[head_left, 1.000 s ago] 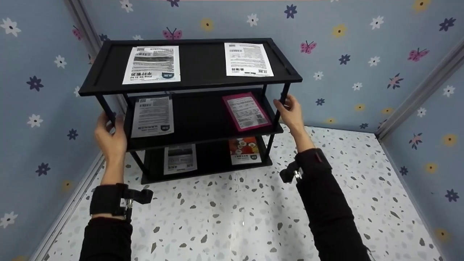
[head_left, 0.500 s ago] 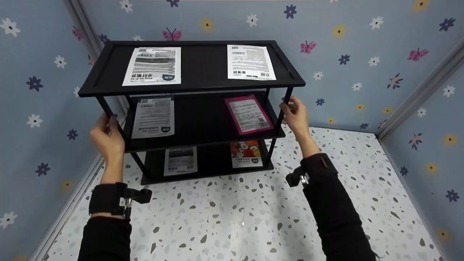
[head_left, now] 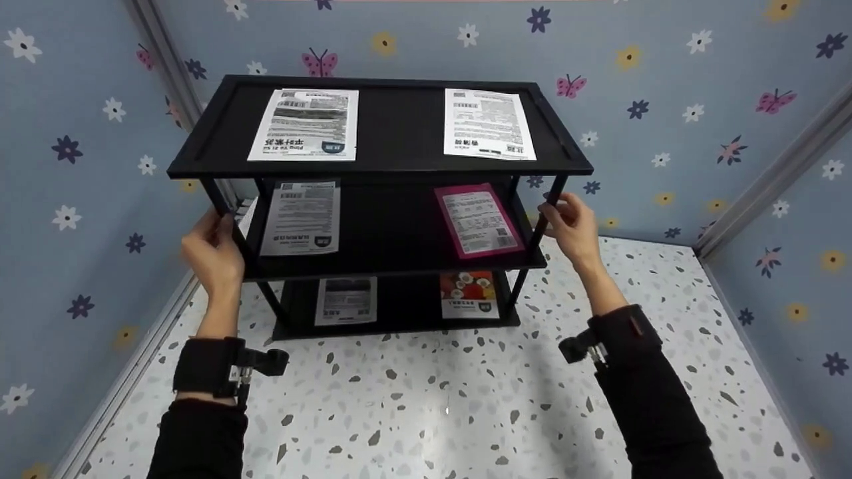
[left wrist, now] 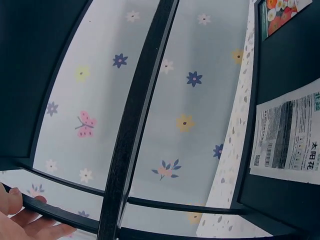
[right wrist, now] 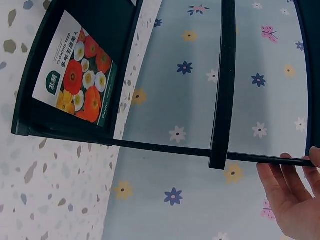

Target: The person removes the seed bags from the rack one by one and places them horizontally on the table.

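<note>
A black three-tier shelf rack (head_left: pixel 401 130) stands between my two hands. My left hand (head_left: pixel 216 256) grips its front left post (head_left: pixel 214 196) between the top and middle tiers. On the other side, my right hand (head_left: pixel 578 229) holds the front right post (head_left: pixel 556 189) at about the same height, thumb and fingers round it. Two white printed packets, one on the left (head_left: pixel 307 126) and one on the right (head_left: pixel 489 125), lie on the top tier. A grey packet (head_left: pixel 301 219) and a pink-edged packet (head_left: pixel 479 221) lie on the middle tier.
On the bottom tier are a grey packet (head_left: pixel 346 301) and a flower seed packet (right wrist: pixel 82 72) with red and white blooms. Blue flower-patterned walls (head_left: pixel 426 40) stand behind and at both sides. The floor (head_left: pixel 426 399) is white with grey speckles.
The rack has shifted to the right with its packets still on it, farther at the top than at the bottom in view. Both hands have moved along with its posts.
</note>
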`<state>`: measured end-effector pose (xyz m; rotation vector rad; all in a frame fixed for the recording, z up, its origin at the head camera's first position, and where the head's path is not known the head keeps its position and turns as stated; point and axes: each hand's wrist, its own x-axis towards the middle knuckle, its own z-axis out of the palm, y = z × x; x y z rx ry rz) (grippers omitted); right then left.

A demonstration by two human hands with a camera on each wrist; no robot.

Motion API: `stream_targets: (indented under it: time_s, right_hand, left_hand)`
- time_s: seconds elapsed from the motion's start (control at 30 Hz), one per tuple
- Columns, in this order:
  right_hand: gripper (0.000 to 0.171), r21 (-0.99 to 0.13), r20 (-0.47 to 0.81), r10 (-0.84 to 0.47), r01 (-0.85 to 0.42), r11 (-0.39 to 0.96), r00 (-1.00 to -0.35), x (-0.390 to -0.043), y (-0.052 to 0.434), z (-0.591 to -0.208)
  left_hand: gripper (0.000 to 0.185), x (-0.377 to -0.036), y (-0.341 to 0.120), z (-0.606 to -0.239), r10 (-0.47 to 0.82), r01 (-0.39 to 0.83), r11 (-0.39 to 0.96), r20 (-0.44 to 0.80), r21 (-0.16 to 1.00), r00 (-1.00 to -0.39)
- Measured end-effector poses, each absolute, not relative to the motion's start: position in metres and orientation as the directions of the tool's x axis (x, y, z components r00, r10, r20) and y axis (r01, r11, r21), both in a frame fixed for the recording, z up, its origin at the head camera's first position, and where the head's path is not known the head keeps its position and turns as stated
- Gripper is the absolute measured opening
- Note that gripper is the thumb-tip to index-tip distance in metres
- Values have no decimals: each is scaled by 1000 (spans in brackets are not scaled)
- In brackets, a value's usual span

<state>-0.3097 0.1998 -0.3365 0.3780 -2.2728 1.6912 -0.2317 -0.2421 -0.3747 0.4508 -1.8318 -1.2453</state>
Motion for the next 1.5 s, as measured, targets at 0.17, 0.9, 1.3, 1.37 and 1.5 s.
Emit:
stream_targets:
  time_s: [0.17, 0.9, 1.3, 1.37, 1.5]
  right_hand:
    - [26, -880, 387, -65, -389, 273, -920, -310, 202, -337]
    - [26, -867, 421, -80, -427, 256, -903, -311, 201, -341]
    - [26, -870, 407, -7, -390, 301, -913, -315, 201, -346]
    - [30, -871, 398, 7, -375, 318, -917, -318, 202, -350]
    - [31, -870, 385, 30, -352, 346, -922, -321, 200, -356]
  left_hand:
    - [18, -230, -245, -374, -667, 213, 445, 480, 870, -570]
    - [23, -226, -256, -375, -580, 266, 468, 519, 843, -627]
    - [26, -226, -258, -377, -506, 298, 473, 532, 829, -679]
    - [27, -225, -260, -377, -483, 317, 469, 540, 824, -689]
    - [26, -223, -266, -376, -448, 347, 481, 566, 805, -692]
